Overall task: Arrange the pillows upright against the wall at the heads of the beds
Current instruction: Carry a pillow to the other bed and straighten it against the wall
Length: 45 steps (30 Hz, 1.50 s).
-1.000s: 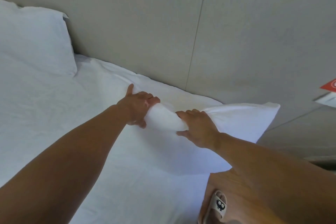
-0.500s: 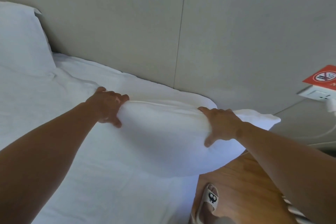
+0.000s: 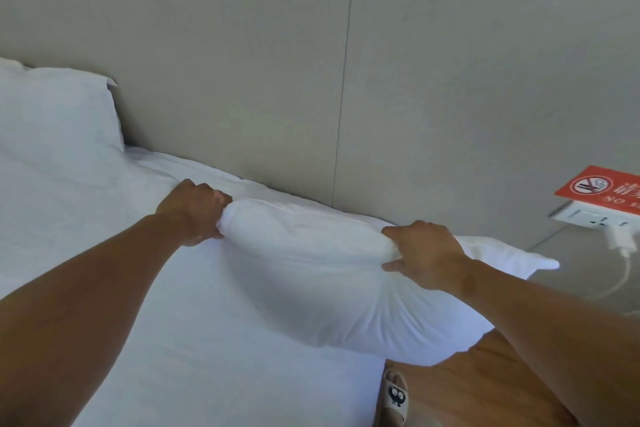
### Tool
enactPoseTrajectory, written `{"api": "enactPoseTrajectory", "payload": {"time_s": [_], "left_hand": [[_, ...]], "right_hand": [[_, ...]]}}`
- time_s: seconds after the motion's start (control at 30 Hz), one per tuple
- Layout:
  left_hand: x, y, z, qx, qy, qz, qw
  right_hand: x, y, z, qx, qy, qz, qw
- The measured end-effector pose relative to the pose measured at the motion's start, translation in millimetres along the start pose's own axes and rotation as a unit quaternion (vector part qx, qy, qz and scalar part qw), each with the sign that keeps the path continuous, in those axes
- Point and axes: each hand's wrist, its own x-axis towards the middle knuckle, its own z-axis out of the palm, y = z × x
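Both hands are on the near pillow (image 3: 311,288) at the right end of the bed (image 3: 173,357). The left hand (image 3: 194,210) is clenched round its left corner, fabric bunched in the fist. The right hand (image 3: 427,255) grips the top edge further right, fingers (image 3: 398,236) dug into the stuffing, thumb underneath. The pillow is lifted on its long edge and sags between the two grips, w/ its belly hanging partly over the bed's side above the wooden floor (image 3: 467,392). Its far corner (image 3: 543,263) sticks out past the mattress.

To do this bit well, I'd say: swing it back over the mattress, keep the top seam taut btwn the hands so the filling drops evenly, then set the bottom edge down close to the wall (image 3: 242,97) and lean it back.

The other pillow (image 3: 59,114) stands upright against the wall at the left, so approx. half done on this bed.

Cotton cover is smooth, matte, white; the fill is soft and lumpy and pinches easily. The wall panels are flat, grey, w/ a thin vertical seam. A slipper (image 3: 394,399) shows at the bed's edge.
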Motion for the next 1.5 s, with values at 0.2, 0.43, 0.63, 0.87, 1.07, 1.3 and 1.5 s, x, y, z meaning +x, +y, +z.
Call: {"api": "enactPoseTrajectory", "payload": {"time_s": [0.2,0.43,0.63,0.87,1.07,1.3,1.5], "left_hand": [[10.9,-38.9,-47.8,0.019,0.04,-0.034,0.998],[63.5,-73.0,-70.4,0.024,0.035,-0.061,0.997],[130.2,-88.8,-61.0,0.016,-0.004,-0.064,0.998],[211.0,-94.1,-15.9,-0.025,-0.077,-0.093,0.992],[248.8,-93.6,2.5,-0.093,-0.071,-0.104,0.988],[272.3,-88.9,7.9,-0.041,-0.056,-0.1,0.993],[279.8,-107.9,-17.9,-0.107,-0.016,-0.062,0.992]], "right_hand": [[29.3,-2.1,-43.2,0.023,0.042,-0.011,0.999],[92.1,1.5,-75.5,0.037,0.057,-0.017,0.998],[167.8,9.3,-72.8,0.064,0.008,-0.015,0.998],[238.7,19.7,-35.8,0.093,-0.001,0.007,0.996],[239.4,22.8,-2.7,0.034,0.093,0.008,0.995],[236.8,27.7,6.3,0.084,0.025,0.061,0.994],[242.1,43.3,-6.2,0.08,0.06,0.04,0.994]]}}
